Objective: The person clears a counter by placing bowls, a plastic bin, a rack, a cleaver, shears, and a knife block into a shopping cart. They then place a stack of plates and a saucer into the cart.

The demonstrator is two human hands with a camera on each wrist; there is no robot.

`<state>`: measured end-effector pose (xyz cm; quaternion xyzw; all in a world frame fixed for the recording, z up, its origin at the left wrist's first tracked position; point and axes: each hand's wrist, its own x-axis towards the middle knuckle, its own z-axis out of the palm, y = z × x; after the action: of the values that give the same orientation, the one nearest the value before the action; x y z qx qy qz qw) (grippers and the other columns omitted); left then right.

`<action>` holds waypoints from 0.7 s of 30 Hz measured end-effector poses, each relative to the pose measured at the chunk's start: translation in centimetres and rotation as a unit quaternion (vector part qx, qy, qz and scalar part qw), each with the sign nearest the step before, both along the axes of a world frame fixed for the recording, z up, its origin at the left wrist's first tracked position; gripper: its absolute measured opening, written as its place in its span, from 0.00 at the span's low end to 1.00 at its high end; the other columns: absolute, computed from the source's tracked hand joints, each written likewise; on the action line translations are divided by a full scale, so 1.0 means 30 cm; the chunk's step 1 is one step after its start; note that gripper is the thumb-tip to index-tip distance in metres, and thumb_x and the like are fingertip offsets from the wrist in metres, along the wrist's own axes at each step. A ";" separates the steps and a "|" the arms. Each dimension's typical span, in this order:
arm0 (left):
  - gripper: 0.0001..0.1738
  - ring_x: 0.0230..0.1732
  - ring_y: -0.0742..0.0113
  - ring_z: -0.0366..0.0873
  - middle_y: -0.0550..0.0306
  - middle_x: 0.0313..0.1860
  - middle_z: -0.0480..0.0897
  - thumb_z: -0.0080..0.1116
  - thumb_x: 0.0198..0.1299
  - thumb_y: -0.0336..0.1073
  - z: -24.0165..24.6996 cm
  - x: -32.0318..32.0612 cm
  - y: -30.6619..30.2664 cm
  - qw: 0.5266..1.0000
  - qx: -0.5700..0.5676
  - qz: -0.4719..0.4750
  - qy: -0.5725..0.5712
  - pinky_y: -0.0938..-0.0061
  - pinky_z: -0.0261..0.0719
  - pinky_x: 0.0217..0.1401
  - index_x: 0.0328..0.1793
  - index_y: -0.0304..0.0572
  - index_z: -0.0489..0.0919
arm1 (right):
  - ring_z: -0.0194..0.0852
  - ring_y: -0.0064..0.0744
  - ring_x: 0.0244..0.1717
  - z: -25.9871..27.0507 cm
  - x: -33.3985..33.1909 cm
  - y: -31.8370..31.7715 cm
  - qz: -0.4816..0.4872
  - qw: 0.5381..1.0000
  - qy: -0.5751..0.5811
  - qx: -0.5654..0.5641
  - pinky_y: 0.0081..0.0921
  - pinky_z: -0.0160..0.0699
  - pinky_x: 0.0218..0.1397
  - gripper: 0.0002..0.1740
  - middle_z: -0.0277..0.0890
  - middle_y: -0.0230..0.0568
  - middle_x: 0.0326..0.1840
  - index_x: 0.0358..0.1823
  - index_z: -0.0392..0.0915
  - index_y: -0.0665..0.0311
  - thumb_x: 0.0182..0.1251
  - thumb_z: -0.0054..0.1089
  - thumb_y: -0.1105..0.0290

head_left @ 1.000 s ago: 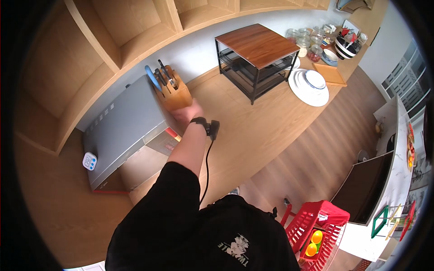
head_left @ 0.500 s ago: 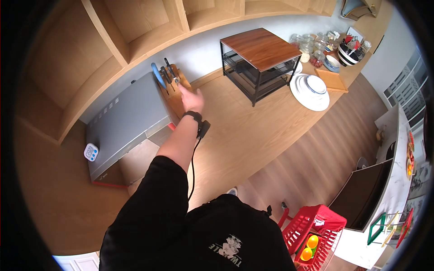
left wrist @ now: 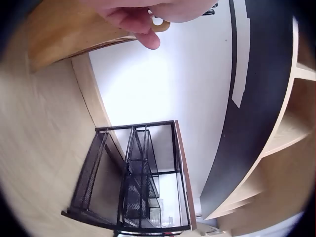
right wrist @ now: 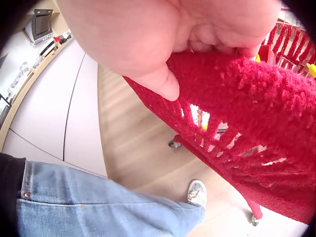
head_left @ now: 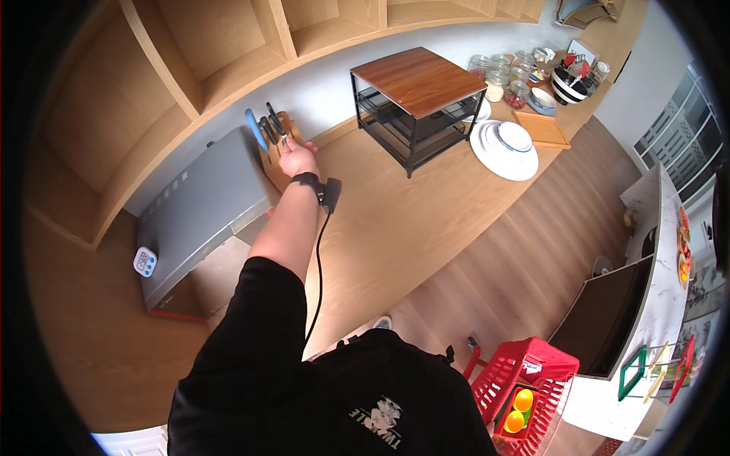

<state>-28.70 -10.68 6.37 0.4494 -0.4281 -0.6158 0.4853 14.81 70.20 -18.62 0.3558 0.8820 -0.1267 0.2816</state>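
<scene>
From my seat at the feeds, the left hand (head_left: 298, 159) is at the light-wood knife block (head_left: 271, 164), which stands on the pale wooden tabletop (head_left: 365, 228) near its back edge, just beside the grey metal box (head_left: 199, 204). Its fingers bend in near the black handles (head_left: 275, 120); I cannot tell whether that grip pinches one (the wrist view cuts the fingers off). A blue handle (head_left: 256, 129) rises beside them. The right hand (right wrist: 182, 39) has its grip curled on the fuzzy red slatted cart (right wrist: 237, 108), thumb against its side, and two orange balls (head_left: 518, 410) lie inside.
</scene>
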 end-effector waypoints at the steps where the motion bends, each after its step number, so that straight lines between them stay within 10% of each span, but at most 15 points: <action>1: 0.18 0.21 0.69 0.79 0.54 0.27 0.84 0.49 0.77 0.46 -0.006 0.003 0.022 1.000 0.002 0.000 0.000 0.75 0.78 0.24 0.52 0.39 0.80 | 0.77 0.66 0.59 -0.041 0.026 0.002 0.000 1.000 0.000 0.002 0.49 0.75 0.63 0.44 0.77 0.69 0.58 0.77 0.55 0.64 0.63 0.59 0.52; 2: 0.18 0.20 0.70 0.79 0.54 0.27 0.85 0.48 0.77 0.47 -0.011 0.008 0.051 1.000 -0.015 -0.020 0.018 0.76 0.77 0.23 0.52 0.39 0.80 | 0.77 0.66 0.59 -0.184 0.105 0.051 0.212 0.931 0.199 0.219 0.49 0.76 0.63 0.44 0.77 0.69 0.57 0.77 0.56 0.65 0.63 0.59 0.51; 5: 0.20 0.18 0.72 0.78 0.54 0.29 0.87 0.49 0.77 0.47 -0.029 0.030 0.148 0.995 -0.050 -0.072 0.043 0.78 0.75 0.22 0.48 0.37 0.80 | 0.78 0.67 0.58 -0.163 0.069 0.084 0.221 0.929 0.201 0.218 0.49 0.76 0.62 0.45 0.78 0.69 0.56 0.77 0.56 0.66 0.64 0.58 0.50; 6: 0.19 0.18 0.72 0.78 0.55 0.29 0.87 0.50 0.76 0.47 -0.027 0.046 0.192 0.994 -0.052 -0.081 0.051 0.78 0.75 0.22 0.47 0.37 0.81 | 0.78 0.67 0.58 -0.127 0.033 0.083 0.017 1.000 0.008 0.001 0.49 0.76 0.62 0.45 0.78 0.69 0.56 0.77 0.55 0.66 0.64 0.58 0.50; 11: 0.18 0.16 0.75 0.74 0.56 0.28 0.86 0.51 0.76 0.44 -0.027 0.173 0.362 0.982 -0.058 -0.171 0.061 0.79 0.75 0.23 0.43 0.36 0.83 | 0.75 0.67 0.62 -0.047 -0.005 0.046 -0.003 1.000 -0.013 -0.028 0.49 0.75 0.63 0.47 0.75 0.67 0.62 0.79 0.54 0.64 0.63 0.60 0.47; 13: 0.18 0.19 0.77 0.75 0.58 0.28 0.85 0.54 0.75 0.45 -0.010 0.245 0.413 0.973 -0.045 -0.220 0.045 0.81 0.73 0.24 0.47 0.35 0.84 | 0.78 0.67 0.54 0.009 -0.037 0.014 0.056 0.997 0.049 0.009 0.52 0.79 0.54 0.28 0.78 0.71 0.52 0.56 0.74 0.74 0.65 0.61 0.57; 21: 0.21 0.21 0.80 0.74 0.62 0.27 0.84 0.56 0.73 0.49 0.091 0.468 0.444 0.895 -0.025 -0.436 -0.094 0.84 0.68 0.27 0.56 0.40 0.85 | 0.83 0.59 0.46 0.149 -0.420 -0.032 0.111 0.923 0.366 -0.049 0.44 0.80 0.46 0.22 0.82 0.60 0.43 0.54 0.72 0.71 0.70 0.60 0.59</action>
<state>-14.67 2.63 9.12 0.2614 -0.6398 -0.7097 0.1365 2.21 69.24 -14.16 0.1702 0.9501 -0.2593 -0.0319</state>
